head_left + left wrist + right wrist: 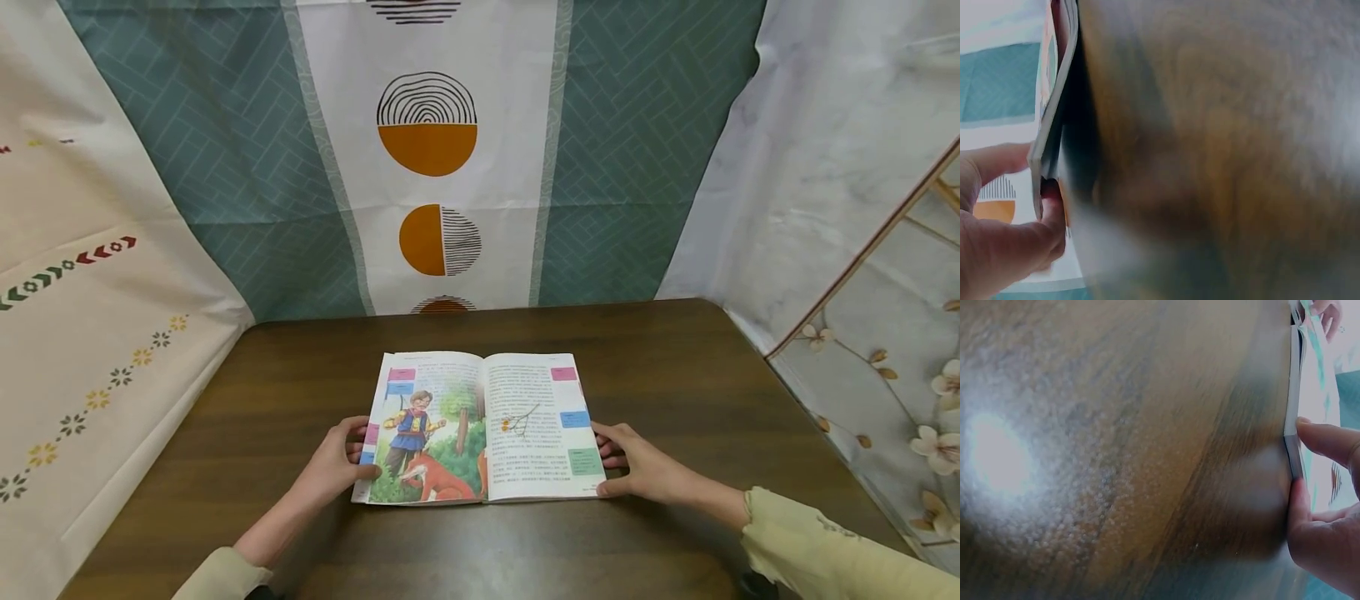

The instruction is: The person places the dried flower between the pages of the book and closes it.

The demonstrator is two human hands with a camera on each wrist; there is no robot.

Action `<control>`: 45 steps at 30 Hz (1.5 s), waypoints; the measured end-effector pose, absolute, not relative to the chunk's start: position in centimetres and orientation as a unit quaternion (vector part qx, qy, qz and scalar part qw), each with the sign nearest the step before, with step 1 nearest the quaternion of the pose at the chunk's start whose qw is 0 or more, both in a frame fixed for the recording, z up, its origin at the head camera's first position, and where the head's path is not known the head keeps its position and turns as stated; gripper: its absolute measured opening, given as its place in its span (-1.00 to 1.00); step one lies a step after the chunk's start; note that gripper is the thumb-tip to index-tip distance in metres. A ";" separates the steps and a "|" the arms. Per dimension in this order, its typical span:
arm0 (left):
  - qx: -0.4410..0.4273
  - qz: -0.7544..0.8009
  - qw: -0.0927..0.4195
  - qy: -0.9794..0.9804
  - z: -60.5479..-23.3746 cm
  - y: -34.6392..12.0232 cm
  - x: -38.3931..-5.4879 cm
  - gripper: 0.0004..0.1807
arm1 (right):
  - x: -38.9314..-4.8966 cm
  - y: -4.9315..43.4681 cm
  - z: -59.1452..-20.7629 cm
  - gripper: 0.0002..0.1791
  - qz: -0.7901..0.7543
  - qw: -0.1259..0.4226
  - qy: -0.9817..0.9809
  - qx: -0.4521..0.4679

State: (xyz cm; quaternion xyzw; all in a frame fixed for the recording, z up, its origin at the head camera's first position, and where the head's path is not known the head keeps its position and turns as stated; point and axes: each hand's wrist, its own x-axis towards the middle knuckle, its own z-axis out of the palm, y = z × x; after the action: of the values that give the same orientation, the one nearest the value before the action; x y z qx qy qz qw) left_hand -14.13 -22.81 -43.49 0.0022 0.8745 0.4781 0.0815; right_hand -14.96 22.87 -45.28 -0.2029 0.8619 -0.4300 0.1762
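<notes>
An open book [525, 433] lies across the middle of the view from my head, its left page showing a colour picture of a person with a fox among greenery. Text fills most of the right page, with pink, blue and green boxes along its margin. My left hand [333, 458] grips the book's left edge, thumb on the page. On the opposite edge my right hand [645, 467] holds the lower corner. In the left wrist view the left hand [1010, 244] pinches the book [1054, 119] from both faces. The right hand [1329, 537] does likewise on the book [1294, 381] in its own view.
A dark brown wooden table [465, 550] carries the book. Behind it hangs a green and white patterned cloth [517, 150]. A cream embroidered cloth [90, 333] borders the left, and a pale floral cloth [862, 333] the right.
</notes>
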 end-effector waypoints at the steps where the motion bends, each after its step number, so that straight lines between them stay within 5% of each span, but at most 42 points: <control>1: 0.009 0.484 0.082 0.871 -43.3 -22.9 -14.1 -0.07 | -15.0 22.9 -45.3 0.09 -0.430 0.176 0.862 -0.203; 7: 0.067 0.458 0.081 0.883 -42.1 -23.3 -14.5 0.03 | -15.0 23.1 -45.3 0.09 -0.433 0.179 0.859 -0.206; 31: 0.281 0.287 0.107 0.910 -34.5 -23.3 -18.4 -0.65 | -15.1 23.2 -45.4 0.08 -0.441 0.185 0.853 -0.210; 45: 0.407 0.170 0.050 0.896 -31.3 -19.5 -23.4 -0.85 | -15.1 23.3 -45.6 0.07 -0.447 0.177 0.850 -0.214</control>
State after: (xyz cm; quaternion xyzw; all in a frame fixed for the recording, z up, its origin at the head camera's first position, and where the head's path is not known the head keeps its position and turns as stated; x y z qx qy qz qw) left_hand -23.42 -19.55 -31.33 0.4073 0.8960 0.1699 0.0498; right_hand -15.09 23.26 -45.65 -0.2141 0.8505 -0.4467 0.1768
